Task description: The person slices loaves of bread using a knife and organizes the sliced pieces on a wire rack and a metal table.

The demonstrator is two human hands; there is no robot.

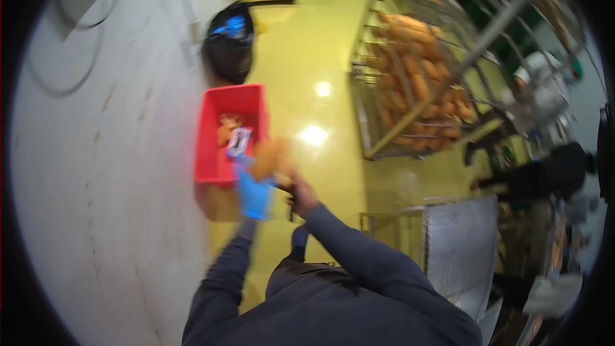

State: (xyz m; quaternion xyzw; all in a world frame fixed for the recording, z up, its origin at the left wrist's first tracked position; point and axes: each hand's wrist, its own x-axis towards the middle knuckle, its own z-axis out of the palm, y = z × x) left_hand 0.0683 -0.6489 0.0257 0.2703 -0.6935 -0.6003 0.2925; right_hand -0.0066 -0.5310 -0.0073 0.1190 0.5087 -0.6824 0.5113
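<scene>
My left hand (252, 192) wears a blue glove and reaches over the near end of a red plastic bin (205, 154). A blurred golden-brown piece of bread (267, 157) is held against the glove, its paler end towards my right hand. My bare right hand (303, 196) grips a dark object (291, 204), too blurred to identify, close against the bread. Inside the bin lie a few brown bread pieces (227, 130). A white card or label with dark marks (239, 142) appears just beyond my gloved fingers; I cannot tell whether they touch it.
A white wall (115, 163) runs along the left. A black plastic bag (229, 50) stands beyond the bin. On the right, a metal rack (370, 151) holds many loaves (418, 81). Nearby is a metal sheet (459, 245). People (538, 89) work at far right above the yellow floor (331, 182).
</scene>
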